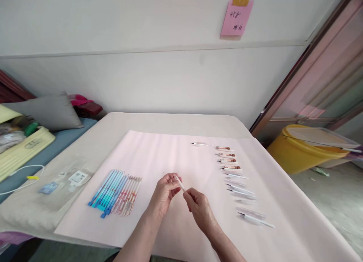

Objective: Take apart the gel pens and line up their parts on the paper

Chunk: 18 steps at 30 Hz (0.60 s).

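Between my two hands, over the pink sheet, is a slim whitish pen (179, 183), tilted. My left hand (166, 192) pinches its upper end between thumb and fingers. Its lower end is gripped by my right hand (199, 208), whose closed fingers hide that part. To the left lie blue pens (109, 190) in a tight row, beside several clear pens with reddish patterns (129, 196). On the right, pens with brown ends (228, 160) are set out in a column, with clear and white pen parts (241, 190) nearer me. One slim pen piece (199, 143) lies farther back.
The pink sheet (167, 152) covers much of the cream-topped table (176, 122). Clear plastic bags (68, 182) lie at the left. Beyond the table are a grey cushion (56, 112), a yellow bin (279, 148) and a wall with a pink note (236, 18).
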Each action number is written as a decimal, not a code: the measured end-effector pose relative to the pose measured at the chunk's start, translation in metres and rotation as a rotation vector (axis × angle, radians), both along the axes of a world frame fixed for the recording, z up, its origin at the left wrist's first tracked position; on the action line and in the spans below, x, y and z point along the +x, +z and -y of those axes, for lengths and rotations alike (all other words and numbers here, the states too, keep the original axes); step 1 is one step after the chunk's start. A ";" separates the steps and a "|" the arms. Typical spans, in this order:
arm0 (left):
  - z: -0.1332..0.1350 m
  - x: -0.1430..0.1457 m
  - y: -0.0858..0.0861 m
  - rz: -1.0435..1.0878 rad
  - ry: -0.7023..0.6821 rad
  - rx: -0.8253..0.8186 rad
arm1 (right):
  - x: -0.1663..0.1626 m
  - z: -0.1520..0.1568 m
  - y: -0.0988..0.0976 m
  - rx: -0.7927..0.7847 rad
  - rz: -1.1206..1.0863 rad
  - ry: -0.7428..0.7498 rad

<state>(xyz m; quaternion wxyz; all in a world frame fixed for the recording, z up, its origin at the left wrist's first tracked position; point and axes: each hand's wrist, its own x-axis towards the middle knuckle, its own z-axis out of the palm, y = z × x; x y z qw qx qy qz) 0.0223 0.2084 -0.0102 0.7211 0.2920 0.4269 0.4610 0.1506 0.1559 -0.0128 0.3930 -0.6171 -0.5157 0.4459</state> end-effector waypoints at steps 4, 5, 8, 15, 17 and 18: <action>-0.002 -0.001 0.001 -0.075 0.025 -0.002 | 0.002 0.000 0.000 -0.006 0.009 0.013; -0.003 -0.002 0.000 -0.133 0.028 -0.013 | 0.003 -0.001 -0.001 -0.008 0.014 0.017; -0.005 -0.003 -0.001 -0.120 0.050 -0.025 | 0.004 -0.001 -0.003 -0.006 0.019 0.017; -0.008 -0.005 -0.004 -0.118 0.074 0.016 | 0.003 -0.002 -0.005 -0.013 0.034 0.024; -0.008 -0.006 -0.005 -0.149 0.097 0.020 | 0.003 -0.002 -0.005 -0.012 0.040 0.023; -0.008 -0.006 -0.006 -0.129 0.106 0.024 | 0.003 -0.002 -0.005 -0.010 0.041 0.022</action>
